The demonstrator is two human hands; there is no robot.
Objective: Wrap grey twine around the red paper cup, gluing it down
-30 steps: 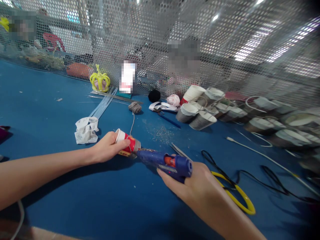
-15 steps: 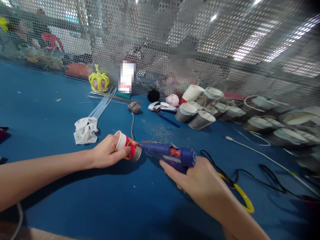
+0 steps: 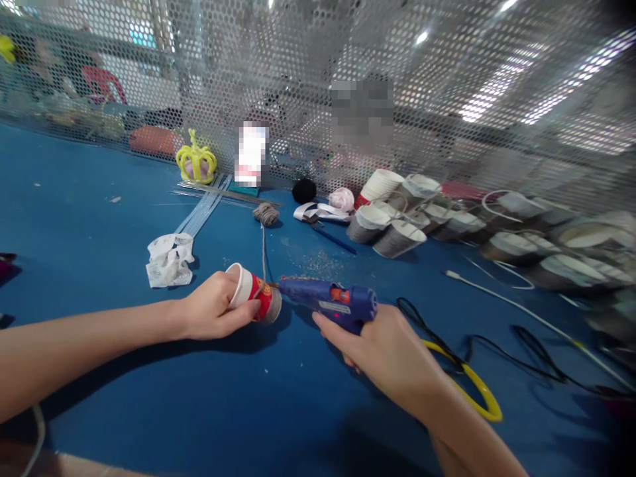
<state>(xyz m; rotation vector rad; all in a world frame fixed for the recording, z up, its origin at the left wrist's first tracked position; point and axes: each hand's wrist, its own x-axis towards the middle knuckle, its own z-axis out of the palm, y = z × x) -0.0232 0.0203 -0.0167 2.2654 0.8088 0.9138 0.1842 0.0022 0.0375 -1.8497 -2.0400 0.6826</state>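
Observation:
My left hand (image 3: 214, 306) is closed round a red and white paper cup (image 3: 242, 285), tilted on its side with its mouth toward me and to the left. Grey yarn is wound about the cup's base end, and a strand runs from it up to a small yarn ball (image 3: 265, 214). In my right hand (image 3: 380, 348) is a blue hot glue gun (image 3: 322, 299), its nozzle at the cup's side where the strand meets it. Whether the tip touches the cup, I cannot tell. A small red light glows on the gun.
Crumpled white paper (image 3: 169, 260) lies left of the cup, by clear glue sticks (image 3: 211, 204). Several yarn-wrapped cups (image 3: 400, 238) stand at the right. Yellow-handled scissors (image 3: 479, 387) and a black cord lie beside my right wrist. A perforated metal screen (image 3: 298, 79) closes off the back.
The glue gun has shifted slightly left along with my right hand. The cup has turned a little in my left hand, and its printed side shows more.

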